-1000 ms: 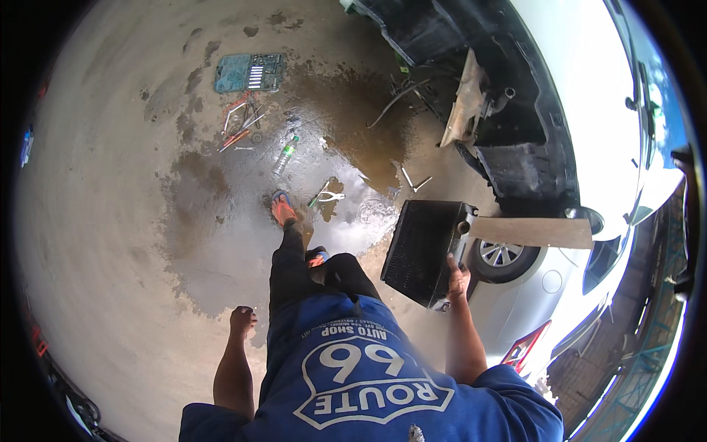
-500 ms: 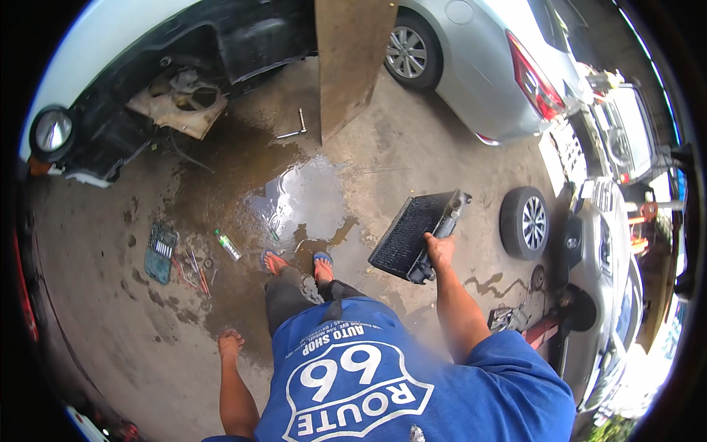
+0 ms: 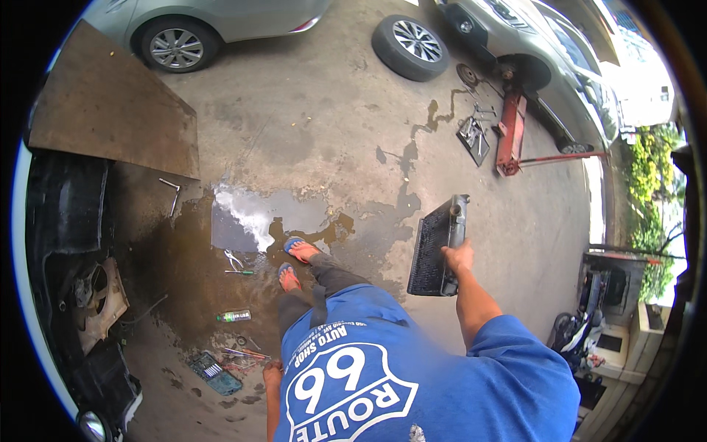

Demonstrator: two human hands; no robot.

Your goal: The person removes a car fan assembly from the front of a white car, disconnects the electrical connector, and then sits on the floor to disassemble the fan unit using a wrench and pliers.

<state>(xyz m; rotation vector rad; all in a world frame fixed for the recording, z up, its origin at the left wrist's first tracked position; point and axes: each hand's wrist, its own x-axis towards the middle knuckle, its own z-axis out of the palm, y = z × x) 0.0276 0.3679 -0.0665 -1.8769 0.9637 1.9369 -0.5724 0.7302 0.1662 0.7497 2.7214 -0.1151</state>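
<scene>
My right hand [image 3: 459,258] is closed on the side tank of a dark car radiator [image 3: 433,247]. The radiator hangs above the floor to the right of my feet, its finned core facing left. At my left side my left hand [image 3: 272,372] hangs low with loose fingers and nothing visible in it, partly hidden by my blue shirt. Below it on the floor, past the hand, lie an opened socket set case [image 3: 216,374] and several thin tools [image 3: 243,355]. A plastic bottle [image 3: 234,316] lies on its side near my feet.
A puddle [image 3: 294,214] spreads ahead of my feet, with pliers [image 3: 233,259] at its edge. Farther off are a loose wheel [image 3: 411,48], a red floor jack [image 3: 511,132] under a raised car [image 3: 541,44], and a tool tray [image 3: 473,140]. A brown board [image 3: 110,103] stands left beside an opened-up vehicle [image 3: 70,214].
I have turned to the right, so the cars, board and puddle have shifted left in view. The radiator stays in my right hand, now tilted more upright. My left hand is closer to my body.
</scene>
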